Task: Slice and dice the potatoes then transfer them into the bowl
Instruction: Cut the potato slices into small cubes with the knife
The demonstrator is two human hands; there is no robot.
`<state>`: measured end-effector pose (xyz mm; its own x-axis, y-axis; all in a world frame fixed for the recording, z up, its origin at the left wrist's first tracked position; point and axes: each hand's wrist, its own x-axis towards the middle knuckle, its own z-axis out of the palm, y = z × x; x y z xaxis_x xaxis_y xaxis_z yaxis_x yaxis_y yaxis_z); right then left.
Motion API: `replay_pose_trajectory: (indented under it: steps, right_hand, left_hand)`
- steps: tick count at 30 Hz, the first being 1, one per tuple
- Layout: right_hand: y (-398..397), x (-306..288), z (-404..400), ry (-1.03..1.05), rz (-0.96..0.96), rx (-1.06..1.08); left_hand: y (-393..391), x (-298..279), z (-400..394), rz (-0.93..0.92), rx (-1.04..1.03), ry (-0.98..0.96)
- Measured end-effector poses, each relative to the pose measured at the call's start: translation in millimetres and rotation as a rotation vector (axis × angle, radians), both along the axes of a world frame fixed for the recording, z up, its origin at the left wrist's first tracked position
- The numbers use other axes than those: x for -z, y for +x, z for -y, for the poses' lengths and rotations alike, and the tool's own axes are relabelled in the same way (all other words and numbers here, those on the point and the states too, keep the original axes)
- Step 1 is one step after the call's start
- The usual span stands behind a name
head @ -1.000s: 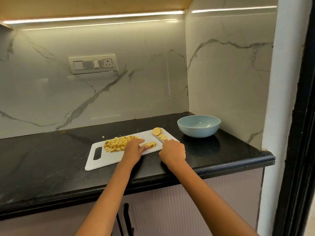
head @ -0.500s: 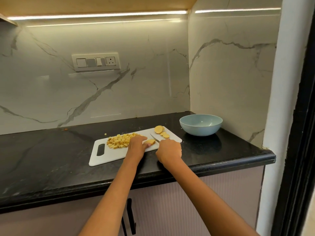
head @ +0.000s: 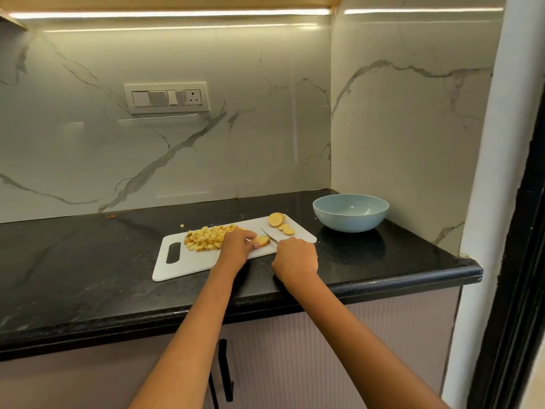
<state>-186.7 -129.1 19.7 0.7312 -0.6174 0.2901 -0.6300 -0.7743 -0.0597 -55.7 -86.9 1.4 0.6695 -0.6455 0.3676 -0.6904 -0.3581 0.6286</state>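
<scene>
Right now the right hand [head: 295, 256] curls round the handle of a knife [head: 267, 233], its thin blade angled away over the white cutting board [head: 188, 264], just beside a potato slice [head: 262, 240]. That slice lies flat on the board, pinned under the fingertips of the left hand [head: 237, 246]. Left of it sits a heap of diced potato [head: 206, 238]; a few more round slices [head: 280, 222] lie at the board's far right corner. Past that corner, apart from the board, a light blue bowl [head: 351, 222] stands on the black countertop [head: 88, 261].
</scene>
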Motion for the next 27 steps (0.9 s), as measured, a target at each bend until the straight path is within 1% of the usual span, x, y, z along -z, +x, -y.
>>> replay_pose_trajectory:
  steps: [4, 8, 10, 14, 16, 22, 27]
  right_hand:
    - [-3.0, -1.4, 0.0, 0.084, 0.037, 0.043]
    - [-5.1, -5.2, -1.6, 0.2, 0.064, 0.038]
    - [-4.7, -5.8, -2.5, 0.226, 0.063, 0.044]
    - [-0.9, -5.8, -0.3, 0.222, 0.05, 0.079]
    - [1.4, -6.0, 0.2, 0.206, 0.035, 0.079]
    - [1.8, -6.2, -1.7, 0.144, -0.025, 0.018]
    - [1.8, -4.3, -2.2, 0.181, 0.021, 0.056]
  left_hand:
    - [-2.8, 0.1, -1.3, -0.008, 0.031, 0.033]
    - [-2.3, -0.2, -0.5, -0.023, 0.061, 0.05]
    - [-1.0, 0.0, 0.8, -0.024, 0.059, 0.055]
    - [-1.2, -0.5, 0.5, -0.032, 0.056, 0.073]
    - [1.2, 0.2, 1.0, -0.003, 0.054, 0.067]
    - [6.1, 1.1, 3.1, 0.025, 0.06, 0.046]
    - [8.8, 4.2, 5.7, 0.007, 0.095, 0.048]
